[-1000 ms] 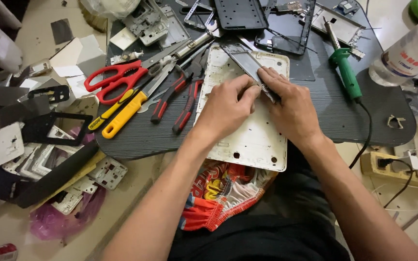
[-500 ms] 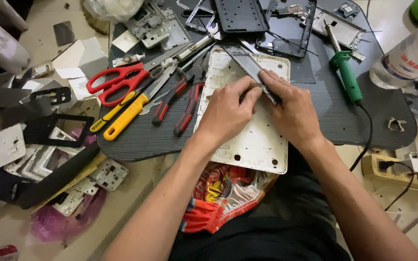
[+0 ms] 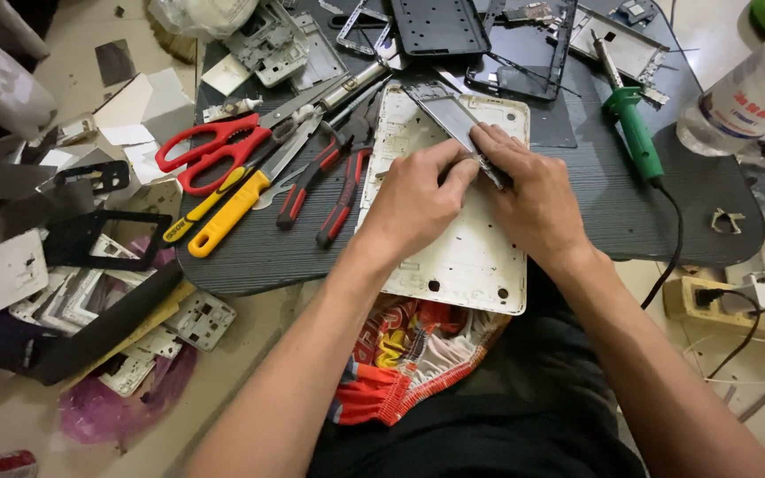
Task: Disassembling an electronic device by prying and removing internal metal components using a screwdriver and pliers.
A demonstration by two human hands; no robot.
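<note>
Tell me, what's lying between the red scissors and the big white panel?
Pliers with red-and-black handles lie between the red scissors and white panel, seen in the head view.

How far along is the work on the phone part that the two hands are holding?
Done: several stripped phone frames and loose parts already lie around the mat. In hand: the left hand and the right hand both grip a thin phone frame over a white tablet back cover. Left: the pliers, scissors and green soldering iron lie unused beside it, so the piece looks not yet taken apart.
</note>
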